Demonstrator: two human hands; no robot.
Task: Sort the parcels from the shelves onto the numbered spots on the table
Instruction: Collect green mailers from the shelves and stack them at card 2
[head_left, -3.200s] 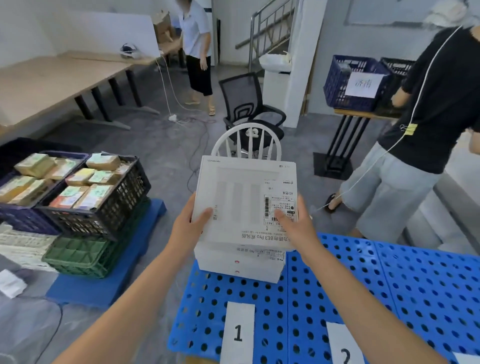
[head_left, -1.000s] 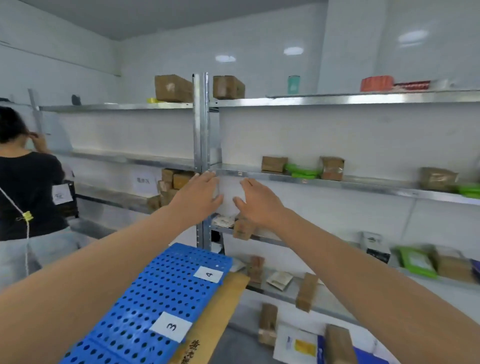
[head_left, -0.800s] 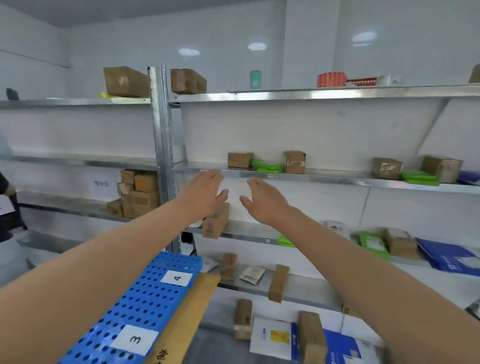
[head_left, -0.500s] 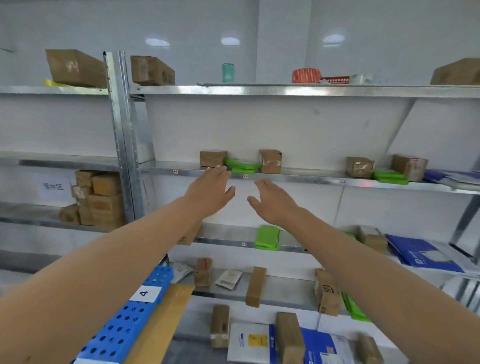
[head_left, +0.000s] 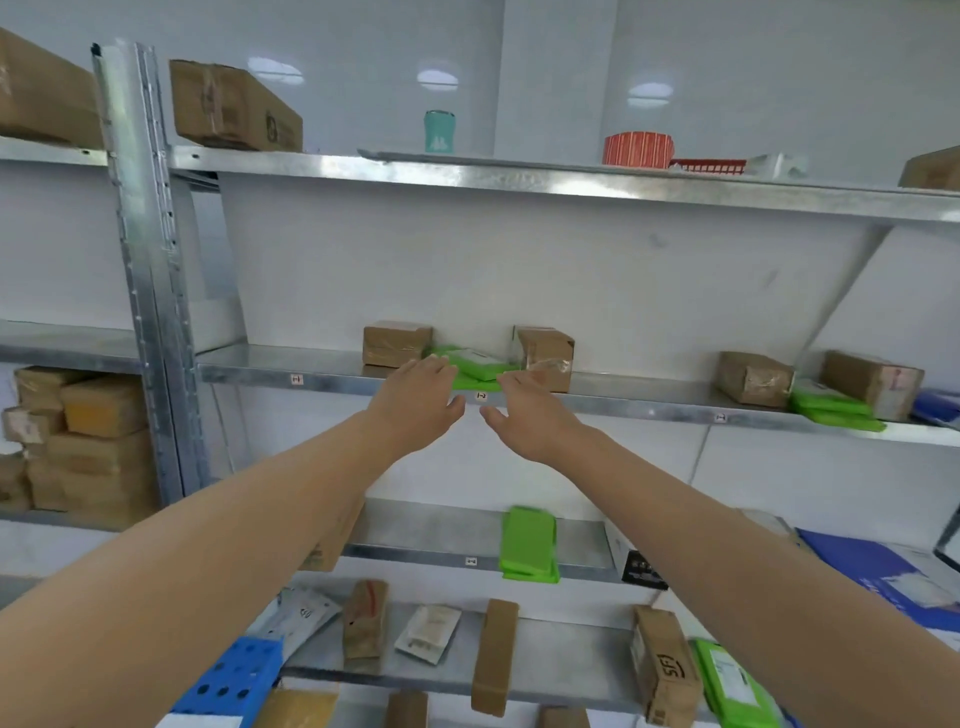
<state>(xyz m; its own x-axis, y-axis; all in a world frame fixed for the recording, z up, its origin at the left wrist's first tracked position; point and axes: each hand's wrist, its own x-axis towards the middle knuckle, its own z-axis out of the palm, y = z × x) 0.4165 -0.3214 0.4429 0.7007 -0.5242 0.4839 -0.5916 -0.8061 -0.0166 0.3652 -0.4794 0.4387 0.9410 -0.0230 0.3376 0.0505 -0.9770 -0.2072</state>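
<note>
Both my arms reach up toward the middle metal shelf (head_left: 291, 366). My left hand (head_left: 418, 397) and my right hand (head_left: 527, 413) are open and empty, fingertips at the shelf's front edge. Between and just behind them lie flat green parcels (head_left: 475, 366). A small brown box (head_left: 396, 343) stands behind my left hand, another brown box (head_left: 545, 353) behind my right. A corner of the blue perforated table (head_left: 228, 686) shows at the bottom left.
More brown boxes (head_left: 753, 378) and green parcels (head_left: 831, 410) sit further right on the same shelf. Lower shelves hold a green parcel (head_left: 527, 543), brown boxes (head_left: 493, 654) and blue envelopes (head_left: 878, 571). A steel upright (head_left: 145, 260) stands left, stacked cartons (head_left: 78, 436) beyond it.
I put down the white box and turned from the table to the shelves. Over the last second both empty hands have risen and closed in on the green parcels on the middle shelf.
</note>
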